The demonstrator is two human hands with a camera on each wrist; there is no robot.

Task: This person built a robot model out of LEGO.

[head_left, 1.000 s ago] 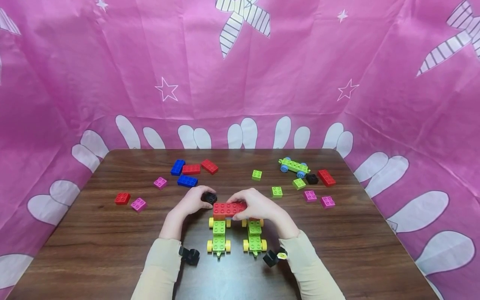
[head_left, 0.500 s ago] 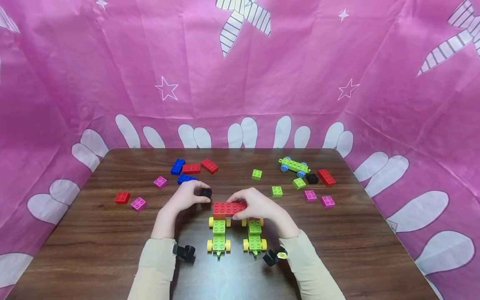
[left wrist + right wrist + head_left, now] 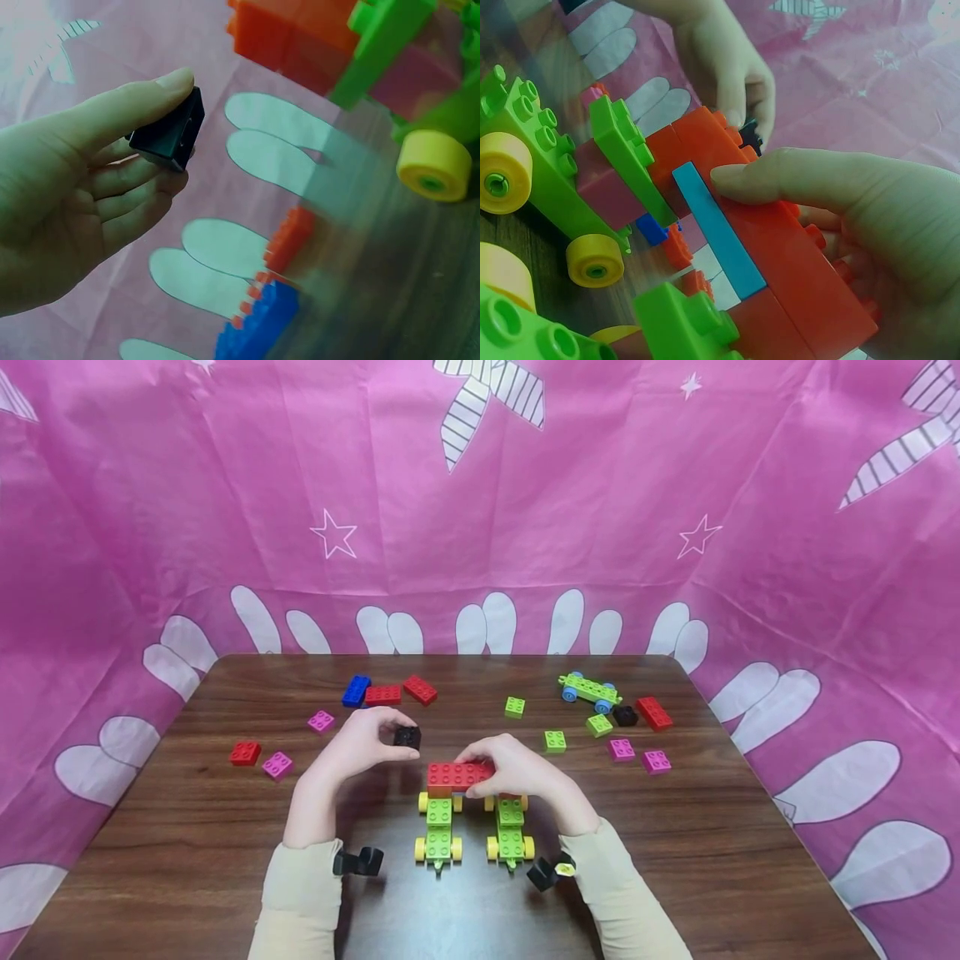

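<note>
My left hand [image 3: 358, 745] pinches a small black building brick [image 3: 407, 737] between thumb and fingers, left of the joined model. In the left wrist view that brick [image 3: 174, 136] tilts, held clear of the model. My right hand [image 3: 517, 774] grips a long red brick [image 3: 448, 775] across the top of the model. Beneath it, two lime-green car bases [image 3: 438, 842] with yellow wheels stand side by side. The right wrist view shows a blue brick [image 3: 718, 231] under the red one, and a pink brick [image 3: 609, 184] between green pieces. My right fingers hide part of the red brick.
Red and blue bricks [image 3: 356, 691] lie at the back left, with pink bricks [image 3: 321, 721] nearer. To the right are several loose green bricks [image 3: 555, 742], a blue-wheeled green car base [image 3: 589, 691], another black brick [image 3: 625, 716] and a red brick [image 3: 654, 713]. Pink cloth surrounds the table [image 3: 187, 827].
My left hand has moved left and slightly away from me with the black brick, widening its gap from the red brick. My right hand keeps its place on the model.
</note>
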